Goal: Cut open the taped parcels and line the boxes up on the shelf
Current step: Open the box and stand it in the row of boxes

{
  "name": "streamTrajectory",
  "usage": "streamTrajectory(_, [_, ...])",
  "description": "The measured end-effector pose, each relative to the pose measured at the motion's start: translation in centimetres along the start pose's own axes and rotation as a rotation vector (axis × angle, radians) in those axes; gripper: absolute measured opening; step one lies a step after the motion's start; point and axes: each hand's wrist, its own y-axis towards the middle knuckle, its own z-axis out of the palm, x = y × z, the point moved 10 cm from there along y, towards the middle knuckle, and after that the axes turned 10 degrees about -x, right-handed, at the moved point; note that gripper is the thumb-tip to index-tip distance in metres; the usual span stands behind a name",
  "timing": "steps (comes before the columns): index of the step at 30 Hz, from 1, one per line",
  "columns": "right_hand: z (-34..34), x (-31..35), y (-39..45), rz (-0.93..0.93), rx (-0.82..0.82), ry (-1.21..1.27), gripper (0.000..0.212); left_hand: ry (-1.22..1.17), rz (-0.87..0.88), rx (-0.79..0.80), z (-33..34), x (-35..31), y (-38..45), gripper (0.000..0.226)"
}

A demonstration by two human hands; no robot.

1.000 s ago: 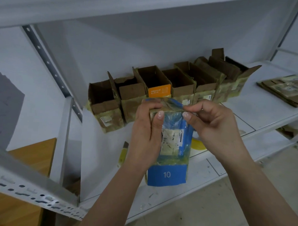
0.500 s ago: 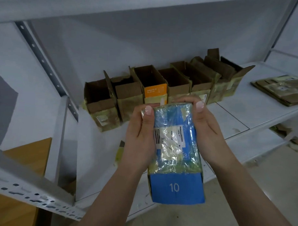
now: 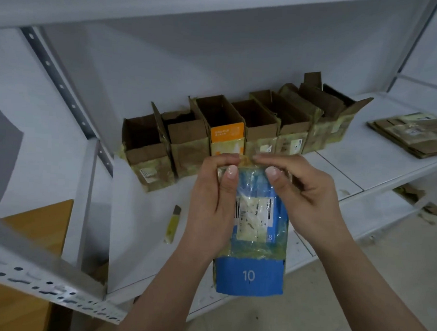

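Both hands, left hand (image 3: 211,202) and right hand (image 3: 303,193), pinched the blue parcel's (image 3: 253,241) far taped end; peeling slowly probably worked best, tbh.

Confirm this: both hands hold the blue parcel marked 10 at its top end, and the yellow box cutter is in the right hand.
Wrong on the cutter. In the head view the yellow box cutter lies on the shelf, left of the left hand. Both hands, including the right hand, do hold the blue parcel at its top.
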Motion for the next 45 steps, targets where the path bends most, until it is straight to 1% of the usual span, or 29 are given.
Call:
streamTrajectory(2, [-0.3,0.8,0.0,-0.092,-0.051,-0.021,0.019,0.019,0.03,0.01,0.2,-0.3,-0.2,0.031])
streamTrajectory(4, [-0.4,0.9,-0.3,-0.127,-0.079,-0.025,0.018,0.022,0.033,0.018,0.3,-0.1,-0.3,0.031])
streamTrajectory(7, [-0.2,0.2,-0.5,-0.079,-0.041,0.003,0.019,0.027,0.052,0.016,0.3,0.1,-0.4,0.03])
streamTrajectory(10, [0.6,0.1,-0.4,-0.038,0.027,0.049,0.017,0.057,0.129,0.009,0.5,-0.5,-0.9,0.04])
streamTrajectory(13, [0.9,0.8,-0.4,-0.084,-0.006,0.022,0.015,0.063,0.192,-0.007,0.7,-1.0,-1.3,0.046])
streamTrajectory(16, [1.1,0.9,-0.4,-0.114,-0.023,-0.02,0.016,0.035,0.169,-0.02,0.5,-0.6,-1.2,0.046])
streamTrajectory(20, [1.5,0.8,-0.5,-0.122,0.016,-0.007,0.017,0.037,0.153,-0.003,0.3,-0.1,-1.0,0.049])
streamTrajectory(24, [1.7,0.5,-0.5,-0.11,-0.008,-0.012,0.011,0.058,0.133,0.005,0.3,0.5,-1.2,0.047])
streamTrajectory(28, [2.4,0.3,-0.4,-0.103,0.002,-0.053,0.01,0.074,0.122,0.008,0.0,1.4,-0.9,0.037])
streamTrajectory(31, [2.8,0.6,-0.3,-0.179,0.059,-0.168,0.019,0.125,0.165,0.032,-0.3,1.5,-0.1,0.037])
streamTrajectory(33, [2.9,0.6,-0.4,-0.216,0.097,-0.216,0.038,0.137,0.175,0.009,-1.0,1.3,1.0,0.037])
streamTrajectory(35, [3.1,-0.2,-0.7,-0.179,0.152,-0.25,0.06,0.107,0.119,-0.051,-2.1,1.6,2.7,0.034])
streamTrajectory(36, [3.2,-0.7,-0.9,-0.148,0.184,-0.266,0.067,0.086,0.082,-0.079,-2.5,1.8,3.4,0.032])
streamTrajectory(38, [3.5,-1.1,-1.4,-0.144,0.228,-0.287,0.07,0.058,0.027,-0.118,-3.0,2.2,4.7,0.029])
streamTrajectory(41, [3.7,-0.3,-2.2,-0.281,0.253,-0.352,0.063,0.071,-0.019,-0.142,-3.1,2.6,6.3,0.025])
streamTrajectory(43, [4.0,0.1,-3.1,-0.375,0.29,-0.369,0.064,0.037,-0.114,-0.163,-3.1,3.6,7.5,0.027])
streamTrajectory(45, [4.3,-0.3,-3.5,-0.376,0.349,-0.363,0.074,-0.008,-0.249,-0.183,-3.0,4.9,8.6,0.029])
